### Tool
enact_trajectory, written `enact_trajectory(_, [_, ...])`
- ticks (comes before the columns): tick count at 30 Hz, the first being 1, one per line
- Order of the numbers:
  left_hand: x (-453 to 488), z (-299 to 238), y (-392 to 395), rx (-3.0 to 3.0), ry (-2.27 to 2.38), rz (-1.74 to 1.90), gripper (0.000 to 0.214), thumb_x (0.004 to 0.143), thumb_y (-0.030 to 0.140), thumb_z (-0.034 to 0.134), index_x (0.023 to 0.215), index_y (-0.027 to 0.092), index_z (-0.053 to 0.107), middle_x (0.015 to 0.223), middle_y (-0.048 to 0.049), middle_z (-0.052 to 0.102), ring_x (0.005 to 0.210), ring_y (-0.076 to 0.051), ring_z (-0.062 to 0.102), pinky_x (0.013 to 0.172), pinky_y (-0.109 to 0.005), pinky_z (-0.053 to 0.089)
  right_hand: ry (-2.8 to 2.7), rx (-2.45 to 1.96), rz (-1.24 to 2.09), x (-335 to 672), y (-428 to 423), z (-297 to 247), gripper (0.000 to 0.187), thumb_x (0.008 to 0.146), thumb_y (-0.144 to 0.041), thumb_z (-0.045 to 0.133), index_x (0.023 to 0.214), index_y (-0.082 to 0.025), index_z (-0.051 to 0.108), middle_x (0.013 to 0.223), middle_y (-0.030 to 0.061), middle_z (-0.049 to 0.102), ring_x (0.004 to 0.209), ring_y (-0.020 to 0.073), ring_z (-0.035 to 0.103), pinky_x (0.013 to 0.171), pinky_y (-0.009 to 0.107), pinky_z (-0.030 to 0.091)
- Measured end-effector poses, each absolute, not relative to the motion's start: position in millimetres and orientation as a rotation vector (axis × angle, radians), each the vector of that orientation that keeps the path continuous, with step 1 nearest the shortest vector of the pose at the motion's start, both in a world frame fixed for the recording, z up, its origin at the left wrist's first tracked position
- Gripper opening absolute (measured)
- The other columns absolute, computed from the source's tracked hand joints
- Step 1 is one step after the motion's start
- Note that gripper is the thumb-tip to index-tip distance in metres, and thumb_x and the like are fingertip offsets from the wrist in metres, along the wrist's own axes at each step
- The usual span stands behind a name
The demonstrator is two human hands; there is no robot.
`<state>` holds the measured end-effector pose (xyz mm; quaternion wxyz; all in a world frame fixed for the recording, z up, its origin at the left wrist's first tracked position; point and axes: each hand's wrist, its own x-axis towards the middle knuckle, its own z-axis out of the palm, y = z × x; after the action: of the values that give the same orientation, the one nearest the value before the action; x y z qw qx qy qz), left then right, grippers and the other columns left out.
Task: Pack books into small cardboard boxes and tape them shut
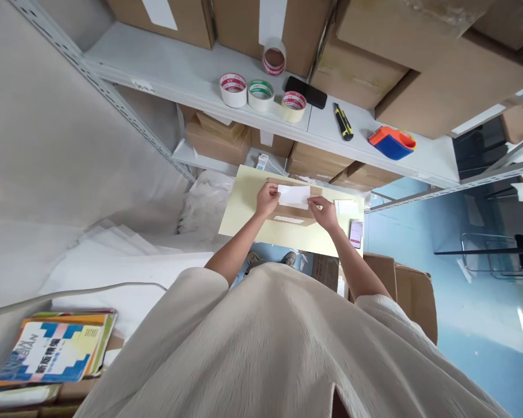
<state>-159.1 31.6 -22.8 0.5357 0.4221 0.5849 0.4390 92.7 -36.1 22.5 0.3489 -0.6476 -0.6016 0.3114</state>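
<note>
Slip [293, 196] of white paper: spans the gap between the person's two hands, over a brown carton [311, 216] on the yellow table [239, 203]. Left hand [267, 199]: fingers drawn together in a pinch on the slip's left end. Right hand [323, 212]: thumb and fingertips pinched at the slip's right end, near the lower corner. Whether the slip touches the carton, I cannot tell from here. White strip [289, 219] lies on the carton, nearer the person than the slip. On the table, to the right of the right hand: papers [346, 206]; nearer the person, a phone [355, 233], screen lit. Shelf [157, 52] beyond the table bears four tape rolls [233, 96], a yellow-and-black cutter [343, 122] and an orange-and-blue dispenser [392, 145]. Books [47, 348] are stacked at the person's left.
</note>
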Motion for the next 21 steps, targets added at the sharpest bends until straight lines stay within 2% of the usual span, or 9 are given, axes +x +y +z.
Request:
enact_trajectory(7, [-145, -36, 26, 1.164, 1.475, 0.983, 0.039, 0.083, 0.01, 0.08, 0.118, 0.027, 0.08, 0.109, -0.0059, 0.083, 0.103, -0.027, 0.078, 0.109, -0.041, 0.059, -1.541, -1.746, 0.797, 102, -45, -14, 0.045, 0.102, -0.071, 0.07, 0.105, -0.029, 0.088, 0.12, 0.0125, 0.088, 0.115, 0.0347, 0.083, 0.114, 0.054, 0.066])
enact_trajectory(11, [-140, -40, 26, 1.222, 1.516, 0.933, 0.04, 0.085, 0.007, 0.079, 0.119, 0.028, 0.079, 0.115, -0.0068, 0.084, 0.1, -0.027, 0.077, 0.112, -0.043, 0.057, -1.554, -1.741, 0.812, 106, -46, -31, 0.044, 0.104, -0.068, 0.068, 0.109, -0.028, 0.087, 0.127, 0.0143, 0.087, 0.113, 0.0346, 0.083, 0.112, 0.054, 0.066])
enact_trajectory(15, [-137, -39, 24, 1.3, 1.592, 0.883, 0.038, 0.088, 0.003, 0.075, 0.116, 0.028, 0.078, 0.117, -0.0066, 0.084, 0.099, -0.027, 0.077, 0.113, -0.044, 0.056, -1.609, -1.736, 0.817, 109, -44, -43, 0.041, 0.107, -0.058, 0.064, 0.116, -0.025, 0.087, 0.124, 0.0158, 0.085, 0.105, 0.0326, 0.082, 0.108, 0.052, 0.067])
enact_trajectory(18, [-139, -35, 19, 1.513, 1.66, 0.8, 0.033, 0.093, 0.004, 0.072, 0.116, 0.027, 0.079, 0.128, -0.0126, 0.082, 0.119, -0.035, 0.077, 0.12, -0.052, 0.051, -1.689, -1.742, 0.764, 112, -43, -49, 0.04, 0.11, -0.048, 0.059, 0.123, -0.022, 0.087, 0.122, 0.0171, 0.083, 0.104, 0.0327, 0.08, 0.106, 0.052, 0.068])
enact_trajectory(21, [-142, -31, 14, 1.864, 1.579, 0.667, 0.036, 0.102, 0.008, 0.062, 0.125, 0.025, 0.082, 0.144, -0.0174, 0.08, 0.143, -0.039, 0.07, 0.127, -0.057, 0.048, -1.787, -1.792, 0.638, 112, -42, -51, 0.039, 0.113, -0.04, 0.057, 0.127, -0.021, 0.088, 0.128, 0.0201, 0.08, 0.113, 0.0359, 0.079, 0.107, 0.054, 0.067])
